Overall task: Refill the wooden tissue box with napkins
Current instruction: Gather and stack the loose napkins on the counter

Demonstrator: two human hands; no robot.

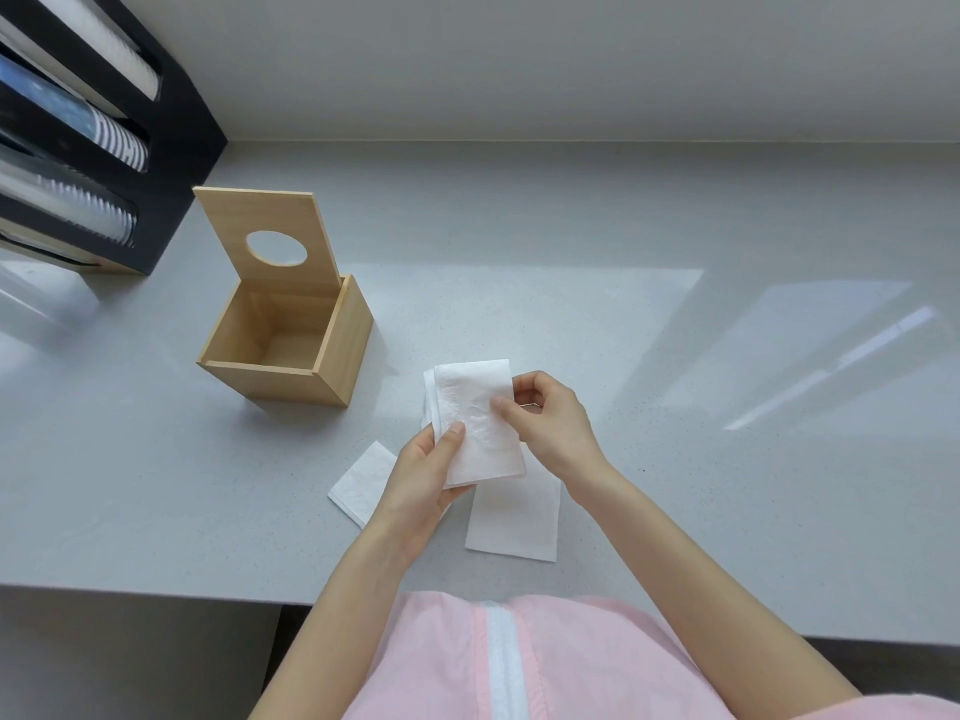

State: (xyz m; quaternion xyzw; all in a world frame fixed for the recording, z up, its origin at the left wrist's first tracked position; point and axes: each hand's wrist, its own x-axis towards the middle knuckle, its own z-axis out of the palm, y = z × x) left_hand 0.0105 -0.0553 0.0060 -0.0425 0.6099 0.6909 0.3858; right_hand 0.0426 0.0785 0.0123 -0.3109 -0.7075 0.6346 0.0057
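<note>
The wooden tissue box (pixel 332 350) stands on the grey counter at left of centre, its inside bare. Its lid (pixel 267 220), with a round hole, is tilted up and back. A small stack of white folded napkins (pixel 480 423) is held above the counter, right of the box. My left hand (pixel 423 475) grips the stack's lower left edge with the thumb on top. My right hand (pixel 548 420) pinches its right edge. Two more napkins lie flat on the counter beneath: one (pixel 358 483) left of my left hand, one (pixel 514 519) under the stack.
A black cup dispenser (pixel 171 163) with stacked cups in slots stands at the back left against the wall. The counter's front edge (pixel 156 592) runs just before my pink-clad torso. Bright window reflections lie on the counter (pixel 727 226) at right.
</note>
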